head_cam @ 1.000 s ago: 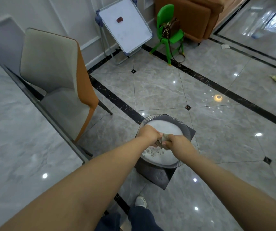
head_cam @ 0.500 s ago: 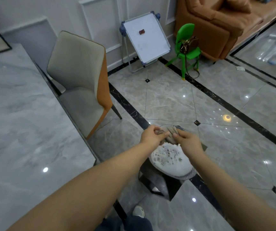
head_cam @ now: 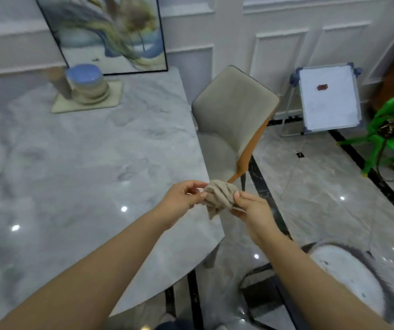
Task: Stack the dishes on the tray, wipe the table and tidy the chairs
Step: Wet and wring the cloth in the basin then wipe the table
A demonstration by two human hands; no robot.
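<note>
A bunched beige cloth (head_cam: 218,197) is held in the air over the right edge of the grey marble table (head_cam: 77,182). My left hand (head_cam: 181,197) pinches its left side and my right hand (head_cam: 250,207) grips its right side. At the table's far end a cream tray (head_cam: 115,97) carries stacked dishes (head_cam: 87,85) with a blue one on top. A beige and orange chair (head_cam: 231,125) stands by the table's right side, angled outward.
A basin of soapy water (head_cam: 348,277) sits on a dark stool at lower right, behind my right forearm. A framed painting (head_cam: 105,32) leans on the wall. A whiteboard easel (head_cam: 329,101) and a green child's chair (head_cam: 391,136) stand on the tiled floor.
Both hands have lifted the cloth out of the basin and carried it left and up over the table's edge. The view has swung left toward the table.
</note>
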